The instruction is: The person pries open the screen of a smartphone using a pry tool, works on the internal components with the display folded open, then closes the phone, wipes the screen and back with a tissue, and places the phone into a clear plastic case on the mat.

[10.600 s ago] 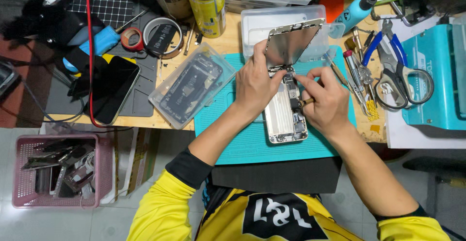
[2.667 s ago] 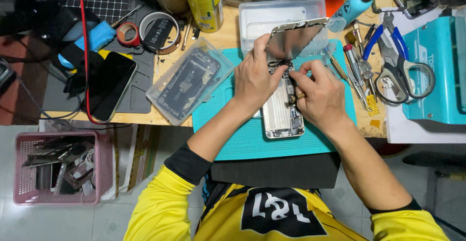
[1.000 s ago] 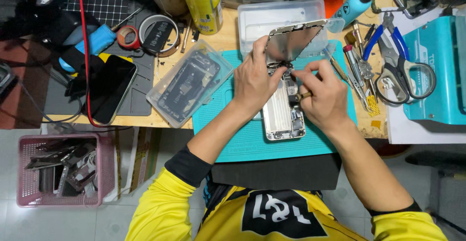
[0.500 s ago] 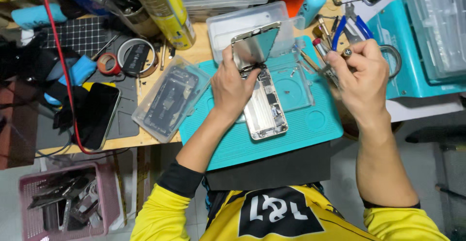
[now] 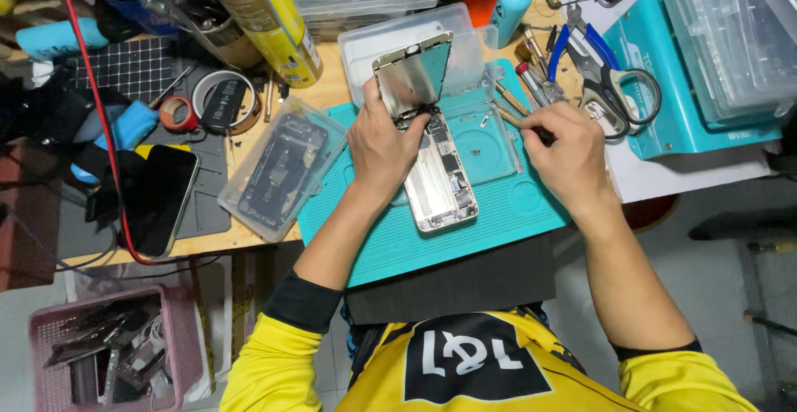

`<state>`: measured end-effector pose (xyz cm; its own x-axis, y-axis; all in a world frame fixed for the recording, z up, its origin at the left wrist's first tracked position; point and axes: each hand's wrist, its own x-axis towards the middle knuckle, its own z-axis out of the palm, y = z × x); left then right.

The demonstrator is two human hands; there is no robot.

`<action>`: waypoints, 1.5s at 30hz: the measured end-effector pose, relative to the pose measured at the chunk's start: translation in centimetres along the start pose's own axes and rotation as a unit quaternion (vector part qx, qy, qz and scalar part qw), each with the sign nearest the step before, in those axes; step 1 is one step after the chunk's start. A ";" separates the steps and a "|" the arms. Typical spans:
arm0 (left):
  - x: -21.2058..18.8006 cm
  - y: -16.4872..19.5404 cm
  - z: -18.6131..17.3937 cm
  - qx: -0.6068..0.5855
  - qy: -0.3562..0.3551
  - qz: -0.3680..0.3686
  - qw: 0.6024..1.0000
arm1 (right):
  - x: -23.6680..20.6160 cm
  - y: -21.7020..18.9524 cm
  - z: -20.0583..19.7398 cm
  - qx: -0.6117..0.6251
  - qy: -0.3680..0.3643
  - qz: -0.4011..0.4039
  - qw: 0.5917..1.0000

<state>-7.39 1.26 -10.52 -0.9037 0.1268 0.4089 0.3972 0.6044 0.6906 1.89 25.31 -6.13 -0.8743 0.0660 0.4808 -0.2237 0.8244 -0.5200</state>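
Observation:
An opened smartphone body (image 5: 442, 181) lies on a teal work mat (image 5: 465, 238), its innards showing. Its screen panel (image 5: 413, 74) stands tilted up at the far end, still joined by cables. My left hand (image 5: 383, 142) rests on the phone's left side and holds the screen panel up. My right hand (image 5: 564, 151) is off to the right of the phone, at the mat's right edge, closed around a thin dark-tipped tool (image 5: 531, 127) among loose screwdrivers (image 5: 531, 84).
A clear tray with another phone frame (image 5: 282, 171) lies left of the mat. A dark phone (image 5: 158, 200), tape rolls (image 5: 220, 101), a yellow spray can (image 5: 266, 14), scissors and pliers (image 5: 610, 80), teal boxes (image 5: 706, 72) and a pink basket of parts (image 5: 108, 358) surround it.
My right hand left the phone's innards and moved right to the tools, taking hold of one. My left hand stayed on the phone. The view shifted left.

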 end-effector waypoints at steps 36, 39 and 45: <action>0.8 -0.3 -5.6 -0.515 -0.130 -0.053 0.846 | 2.8 -6.2 1.6 0.077 -0.030 -0.340 0.937; 0.3 0.6 -6.2 -0.554 -0.118 -0.050 0.823 | 2.9 -7.1 1.2 0.089 -0.009 -0.342 0.936; -0.5 1.6 -7.5 -0.590 -0.104 -0.050 0.799 | 2.9 -9.3 1.0 0.129 0.028 -0.286 0.949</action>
<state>-5.11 -3.73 -5.08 -0.8985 0.3262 0.2938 0.0850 -0.5272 0.8455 0.96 17.22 -0.59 -0.5559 -0.3155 0.7691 -0.7594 0.5690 -0.3155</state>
